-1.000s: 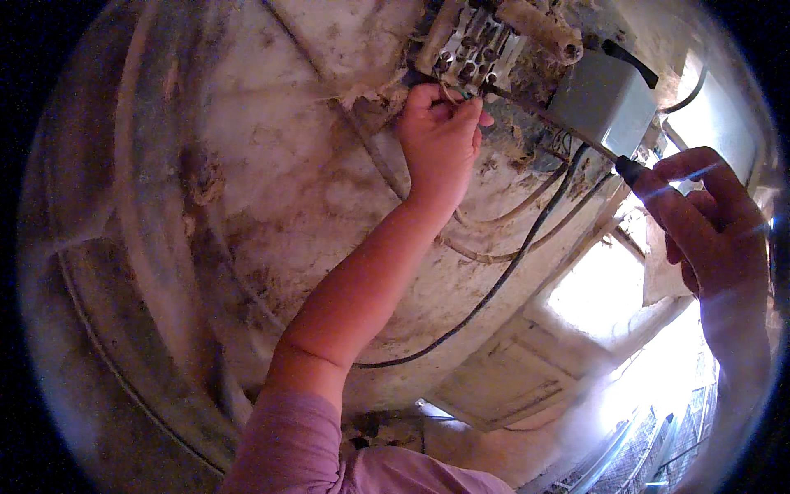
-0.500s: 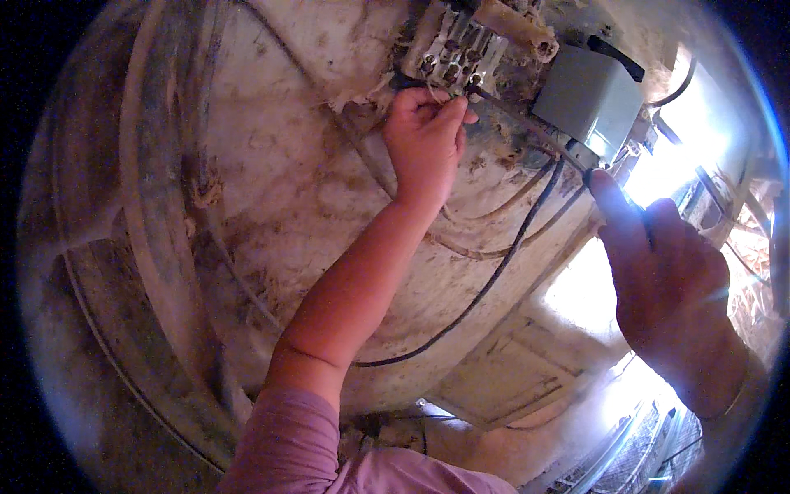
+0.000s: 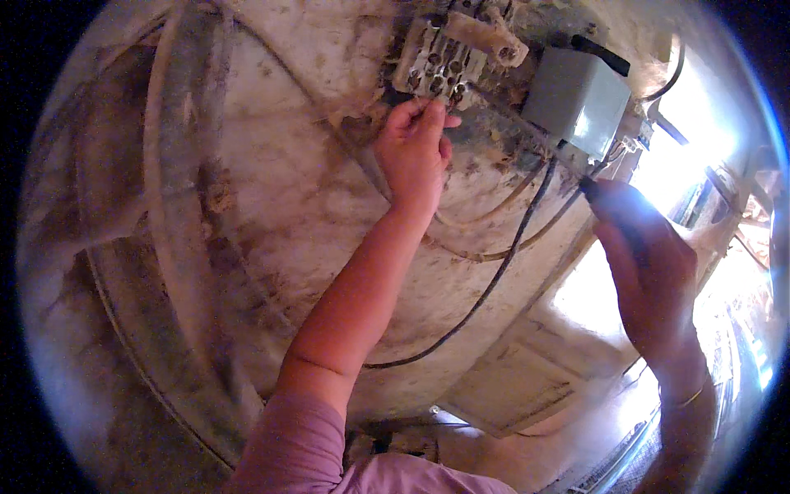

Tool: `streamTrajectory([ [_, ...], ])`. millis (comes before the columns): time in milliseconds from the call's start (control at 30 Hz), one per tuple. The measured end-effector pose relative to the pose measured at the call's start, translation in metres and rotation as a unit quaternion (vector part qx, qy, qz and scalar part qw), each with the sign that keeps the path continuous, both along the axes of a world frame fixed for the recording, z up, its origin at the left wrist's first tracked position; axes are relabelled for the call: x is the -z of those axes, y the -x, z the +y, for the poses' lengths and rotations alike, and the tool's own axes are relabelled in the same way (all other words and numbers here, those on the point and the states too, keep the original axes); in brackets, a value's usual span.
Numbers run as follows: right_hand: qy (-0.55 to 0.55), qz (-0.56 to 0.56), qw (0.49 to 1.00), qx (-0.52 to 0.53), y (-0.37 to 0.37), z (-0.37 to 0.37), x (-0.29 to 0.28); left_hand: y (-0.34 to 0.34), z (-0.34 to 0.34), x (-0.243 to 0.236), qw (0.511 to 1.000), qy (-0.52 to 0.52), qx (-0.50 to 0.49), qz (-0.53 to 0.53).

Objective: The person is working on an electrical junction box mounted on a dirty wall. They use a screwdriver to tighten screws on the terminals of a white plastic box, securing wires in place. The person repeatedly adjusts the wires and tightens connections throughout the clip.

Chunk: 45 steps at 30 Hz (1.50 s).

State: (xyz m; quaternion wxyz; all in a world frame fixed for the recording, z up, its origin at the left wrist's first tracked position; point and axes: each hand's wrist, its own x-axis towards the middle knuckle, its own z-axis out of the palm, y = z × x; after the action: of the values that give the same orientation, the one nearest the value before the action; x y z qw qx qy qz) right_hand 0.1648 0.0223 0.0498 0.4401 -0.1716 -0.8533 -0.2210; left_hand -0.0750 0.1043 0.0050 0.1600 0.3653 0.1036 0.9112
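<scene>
My left hand (image 3: pixel 411 156) is raised to the lower edge of a dusty terminal block (image 3: pixel 436 62) with metal contacts and screws. Its thumb and forefinger are pinched together on what looks like a thin wire, mostly hidden by the fingertips. My right hand (image 3: pixel 646 263) is wrapped round the dark handle of a long screwdriver. The screwdriver's shaft (image 3: pixel 527 125) runs up and left, its tip at the block's lower right, just beside my left fingertips.
A grey box (image 3: pixel 576 99) with a black lever is fixed right of the block. Black cable (image 3: pixel 494 288) and brownish cables loop below it across the stained wall (image 3: pixel 280 165). Bright light glares at the right. A pale panel (image 3: pixel 502 379) lies lower down.
My right hand has turned on the screwdriver handle and its wrist sits further left. The view has shifted slightly. My left hand keeps its pinch at the block.
</scene>
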Motion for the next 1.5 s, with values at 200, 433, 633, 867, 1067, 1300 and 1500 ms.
streamTrajectory([
  [200,0.289,0.249,0.923,-0.051,-0.012,0.015,0.063,0.008,-0.007,0.012,0.998,0.026,-0.057,0.001],
  [433,0.514,0.375,0.754,-0.165,-0.019,0.024,0.131,-0.001,-0.009,0.003,0.99,0.069,-0.121,0.015],
  [633,0.573,0.338,0.727,-0.169,-0.017,0.036,0.166,0.008,0.004,0.006,0.934,0.11,-0.334,0.058],
  [867,0.582,0.309,0.722,-0.211,-0.031,0.043,0.175,0.007,0.001,0.004,0.933,0.142,-0.326,0.064],
  [1067,0.604,0.296,0.703,-0.232,-0.038,0.045,0.176,-0.005,-0.013,-0.004,0.973,0.126,-0.193,0.012],
  [1300,0.603,0.28,0.711,-0.227,-0.043,0.051,0.183,-0.004,-0.019,-0.005,0.964,0.19,-0.181,0.043],
  [1500,0.61,0.272,0.717,-0.196,-0.044,0.051,0.183,0.001,-0.019,-0.007,0.953,0.204,-0.21,0.081],
])
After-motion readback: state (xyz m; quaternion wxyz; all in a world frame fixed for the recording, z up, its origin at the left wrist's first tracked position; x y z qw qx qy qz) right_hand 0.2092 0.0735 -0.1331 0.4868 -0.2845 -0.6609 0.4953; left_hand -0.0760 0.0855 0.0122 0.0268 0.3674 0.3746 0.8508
